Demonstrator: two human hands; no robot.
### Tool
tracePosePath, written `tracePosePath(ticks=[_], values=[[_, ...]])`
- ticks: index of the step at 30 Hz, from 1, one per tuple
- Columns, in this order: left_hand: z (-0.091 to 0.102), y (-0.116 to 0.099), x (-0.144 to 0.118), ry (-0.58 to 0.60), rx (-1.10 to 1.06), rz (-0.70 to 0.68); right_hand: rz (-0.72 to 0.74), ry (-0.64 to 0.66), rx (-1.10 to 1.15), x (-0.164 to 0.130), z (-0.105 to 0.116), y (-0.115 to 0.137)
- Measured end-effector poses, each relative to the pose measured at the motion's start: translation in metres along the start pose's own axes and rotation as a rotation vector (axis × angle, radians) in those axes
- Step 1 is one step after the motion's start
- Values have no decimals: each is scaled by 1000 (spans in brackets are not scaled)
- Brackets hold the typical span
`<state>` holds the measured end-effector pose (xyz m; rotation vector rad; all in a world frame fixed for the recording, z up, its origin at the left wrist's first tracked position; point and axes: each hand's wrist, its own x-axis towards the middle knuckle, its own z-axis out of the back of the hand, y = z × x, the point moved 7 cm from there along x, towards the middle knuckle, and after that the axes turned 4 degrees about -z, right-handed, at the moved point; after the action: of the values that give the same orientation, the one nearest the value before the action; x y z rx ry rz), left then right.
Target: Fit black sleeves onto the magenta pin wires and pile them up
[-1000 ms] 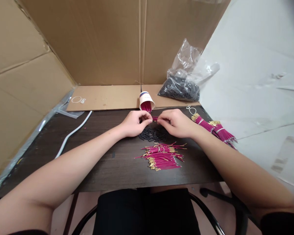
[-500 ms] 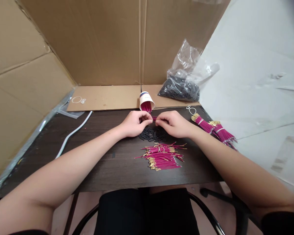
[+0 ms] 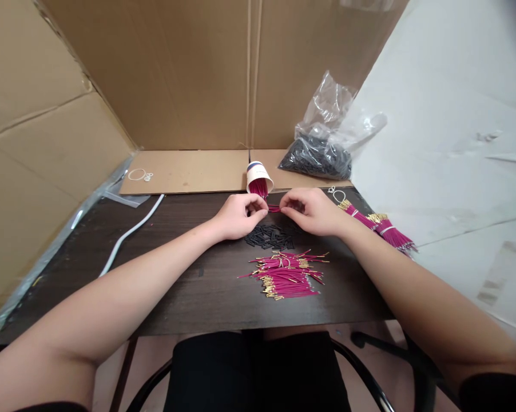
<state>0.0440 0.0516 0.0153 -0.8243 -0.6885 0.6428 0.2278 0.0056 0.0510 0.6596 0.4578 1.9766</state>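
Between my two hands a few magenta wires (image 3: 274, 209) are stretched sideways, just in front of a paper cup. My left hand (image 3: 242, 216) pinches their left end between thumb and fingers. At the other end my right hand (image 3: 308, 212) is closed, its thumb and fingertips on the wires. The paper cup (image 3: 260, 174) lies tipped toward me with more magenta wires in it. Below my hands is a scatter of short black tubes (image 3: 269, 236). Nearer to me lies a pile of magenta wires (image 3: 288, 274) with gold-coloured ends, part of it banded.
A clear plastic bag of black pieces (image 3: 316, 157) leans at the back right. Banded wire bundles (image 3: 389, 232) lie by the right edge. A cardboard strip (image 3: 189, 171) runs along the back, with white rubber bands (image 3: 138, 174) on it. A pale cable (image 3: 131, 232) curves at left.
My right hand has shifted a little to the right, away from my left hand, so more of the wires shows between them. The view has moved slightly.
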Motion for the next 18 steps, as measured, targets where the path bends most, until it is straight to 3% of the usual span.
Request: tracePosePath(ticks=[7, 18], values=[[15, 6, 3, -163, -20, 31, 39, -115, -35, 3, -2, -6], [11, 5, 3, -111, 67, 39, 25, -117, -80, 5, -10, -14]])
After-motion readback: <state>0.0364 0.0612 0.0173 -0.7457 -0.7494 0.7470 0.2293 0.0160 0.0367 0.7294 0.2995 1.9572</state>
